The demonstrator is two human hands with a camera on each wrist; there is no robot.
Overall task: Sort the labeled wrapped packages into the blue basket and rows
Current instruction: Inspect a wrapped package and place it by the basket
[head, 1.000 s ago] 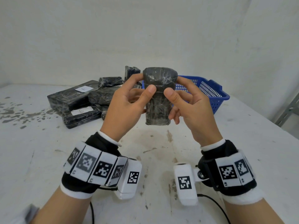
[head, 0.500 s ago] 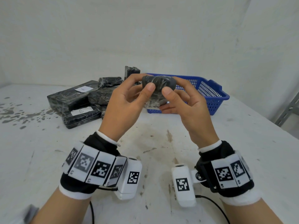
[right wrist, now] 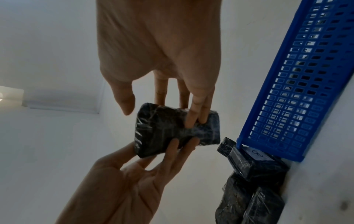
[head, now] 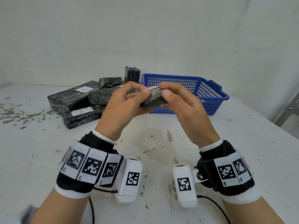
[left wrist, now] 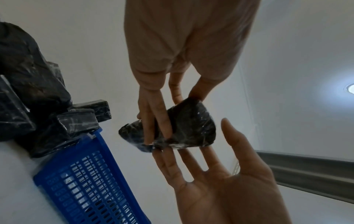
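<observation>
A small black wrapped package hangs in the air above the table, in front of the blue basket. My left hand pinches its left end and my right hand pinches its right end, thumbs on top and fingers beneath. A thin white label edge shows along its far top side. In the left wrist view the package lies between the left hand and the right hand. The right wrist view shows the same package in the right hand, with the left hand below it.
A pile of black wrapped packages sits at the back left, two of them showing white labels. One package stands upright behind the pile, next to the basket. A grey metal frame rises past the table's right edge. The white tabletop is stained.
The package stood upright between my hands a second ago. It has tipped over and now lies flat, still held by both hands. Both hands have hardly shifted.
</observation>
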